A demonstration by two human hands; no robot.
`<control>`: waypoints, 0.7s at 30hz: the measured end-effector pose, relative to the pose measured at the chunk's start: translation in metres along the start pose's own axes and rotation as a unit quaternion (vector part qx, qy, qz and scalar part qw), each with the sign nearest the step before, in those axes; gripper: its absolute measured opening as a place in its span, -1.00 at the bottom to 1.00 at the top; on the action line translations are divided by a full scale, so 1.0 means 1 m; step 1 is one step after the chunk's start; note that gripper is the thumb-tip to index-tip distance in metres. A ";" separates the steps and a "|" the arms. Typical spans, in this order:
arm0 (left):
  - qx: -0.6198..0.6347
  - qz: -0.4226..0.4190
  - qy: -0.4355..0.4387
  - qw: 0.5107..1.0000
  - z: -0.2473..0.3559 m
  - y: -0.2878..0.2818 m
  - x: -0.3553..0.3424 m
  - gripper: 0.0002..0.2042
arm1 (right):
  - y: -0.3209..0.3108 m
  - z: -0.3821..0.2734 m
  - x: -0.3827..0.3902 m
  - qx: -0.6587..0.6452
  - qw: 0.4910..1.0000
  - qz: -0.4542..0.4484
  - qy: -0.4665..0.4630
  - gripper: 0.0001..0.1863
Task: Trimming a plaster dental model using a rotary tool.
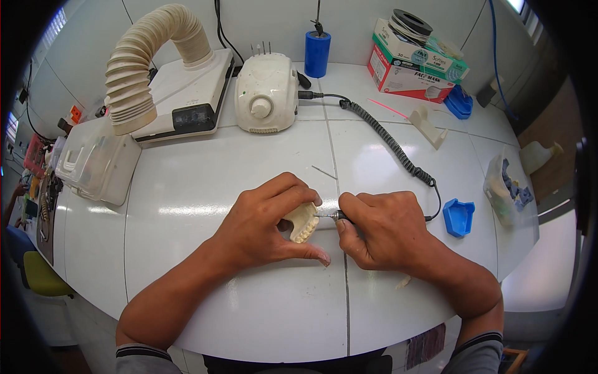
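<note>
My left hand (261, 218) is closed around a cream-coloured dental model (303, 222) with a row of teeth along its lower right side. The thumb is stretched out below the model, and the fingers curl over its top. In my right hand (386, 229) is a rotary handpiece (340, 215), gripped between thumb and fingers. Its thin metal bur (325, 215) points left and meets the model's edge, or comes very close to it. A coiled black cord (392, 144) links the handpiece to a white control box (266, 93) with a round knob.
A dust extractor (180, 100) with a ribbed hose stands back left, beside a clear plastic box (99, 159). A thin metal rod (324, 171) lies beyond my hands. To the right are a blue mould (458, 217) and a clear container (507, 190). Face-mask boxes (411, 71) are stacked behind.
</note>
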State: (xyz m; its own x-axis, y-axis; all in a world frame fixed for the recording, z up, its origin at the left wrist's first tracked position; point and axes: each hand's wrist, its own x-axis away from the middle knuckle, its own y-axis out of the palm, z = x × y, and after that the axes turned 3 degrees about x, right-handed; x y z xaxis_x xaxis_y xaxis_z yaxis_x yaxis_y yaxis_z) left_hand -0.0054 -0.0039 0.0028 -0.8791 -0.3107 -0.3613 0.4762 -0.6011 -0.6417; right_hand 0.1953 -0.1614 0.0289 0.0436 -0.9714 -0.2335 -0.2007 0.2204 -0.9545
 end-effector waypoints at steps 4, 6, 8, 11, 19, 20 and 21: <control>0.000 0.005 0.008 1.000 -0.002 0.001 -0.001 -0.21 | 0.001 0.001 0.001 0.001 1.000 0.006 -0.003 -0.79; 0.005 0.003 0.003 1.000 -0.001 0.001 -0.001 -0.21 | 0.002 0.002 0.002 0.002 1.000 0.007 -0.003 -0.79; 0.005 0.003 0.004 1.000 0.000 0.001 -0.001 -0.21 | 0.001 0.002 0.002 0.002 1.000 0.004 -0.004 -0.79; 0.007 0.004 -0.001 1.000 0.000 0.000 -0.001 -0.21 | 0.001 0.002 0.001 -0.006 1.000 0.015 -0.009 -0.79; 0.012 0.008 0.001 1.000 -0.001 -0.001 -0.001 -0.21 | 0.002 0.002 0.001 -0.001 1.000 0.018 -0.003 -0.79; 0.010 0.008 0.003 1.000 -0.001 -0.001 -0.001 -0.21 | 0.002 0.002 0.002 0.003 1.000 0.019 -0.005 -0.79; 0.008 0.009 0.006 1.000 -0.002 -0.001 -0.001 -0.21 | 0.002 0.002 0.002 0.003 1.000 0.019 -0.005 -0.79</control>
State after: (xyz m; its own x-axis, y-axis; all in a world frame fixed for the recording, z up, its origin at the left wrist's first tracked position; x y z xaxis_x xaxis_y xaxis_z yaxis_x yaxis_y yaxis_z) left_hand -0.0045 -0.0020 0.0026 -0.8699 -0.3129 -0.3814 0.4919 -0.6076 -0.6236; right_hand 0.1970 -0.1623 0.0260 0.0462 -0.9612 -0.2721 -0.1967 0.2583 -0.9458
